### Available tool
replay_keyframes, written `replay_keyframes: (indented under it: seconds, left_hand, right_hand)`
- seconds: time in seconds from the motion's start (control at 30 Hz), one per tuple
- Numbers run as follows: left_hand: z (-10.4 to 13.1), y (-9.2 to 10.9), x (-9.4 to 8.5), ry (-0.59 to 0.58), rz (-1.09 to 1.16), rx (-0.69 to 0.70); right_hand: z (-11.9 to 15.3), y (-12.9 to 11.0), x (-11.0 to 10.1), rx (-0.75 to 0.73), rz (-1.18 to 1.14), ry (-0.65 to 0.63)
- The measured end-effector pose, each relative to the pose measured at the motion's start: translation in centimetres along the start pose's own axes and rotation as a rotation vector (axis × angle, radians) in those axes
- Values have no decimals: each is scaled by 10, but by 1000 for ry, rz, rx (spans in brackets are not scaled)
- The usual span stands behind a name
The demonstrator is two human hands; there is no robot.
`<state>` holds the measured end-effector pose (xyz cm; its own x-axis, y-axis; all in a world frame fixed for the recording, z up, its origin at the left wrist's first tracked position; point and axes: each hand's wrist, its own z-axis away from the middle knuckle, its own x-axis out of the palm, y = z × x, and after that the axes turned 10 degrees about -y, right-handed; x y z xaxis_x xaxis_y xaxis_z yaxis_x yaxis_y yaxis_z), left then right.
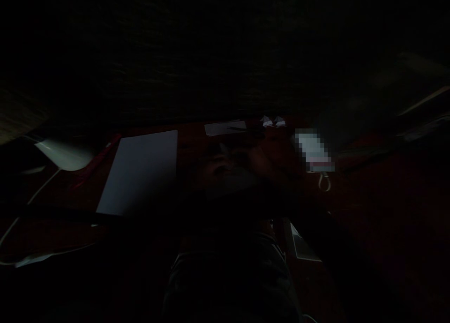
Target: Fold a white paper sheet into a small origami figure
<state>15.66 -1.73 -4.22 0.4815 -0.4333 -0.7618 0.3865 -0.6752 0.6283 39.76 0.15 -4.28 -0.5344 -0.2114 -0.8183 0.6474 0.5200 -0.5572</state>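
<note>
The scene is very dark. My left hand (pixel 213 165) has its fingers curled at the middle of the table, pinching a small pale piece of paper (pixel 224 149). My right hand (pixel 259 160) is close beside it on the right; shadow hides its fingers, so whether it grips the paper too is unclear. Under both hands lies a dim sheet of paper (pixel 234 181). Beyond them, a dark tool that looks like scissors (pixel 241 128) rests partly on a white paper strip (pixel 218 128). Two small folded paper pieces (pixel 267 121) stand right of it.
A large white sheet (pixel 147 166) lies to the left, with a red strip-like object (pixel 100 159) beside it. Farther left is a white lamp-like object (pixel 65 154) with a cord. A blurred-out phone-like object (pixel 314 149) with a loop (pixel 324 182) lies right.
</note>
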Motion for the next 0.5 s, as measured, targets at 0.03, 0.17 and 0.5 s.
replay_keyframes:
  seconds: [0.03,0.17,0.5]
  left_hand:
    - [0,1,-1,33,-29,-33]
    - [0,1,-2,99,-185,-89]
    - [2,5,-1,153,-341,-93]
  right_hand:
    - [0,0,0,11,0,-2]
    - [-1,2,0,53,0,15]
    - [-5,9,1,142,-1,148]
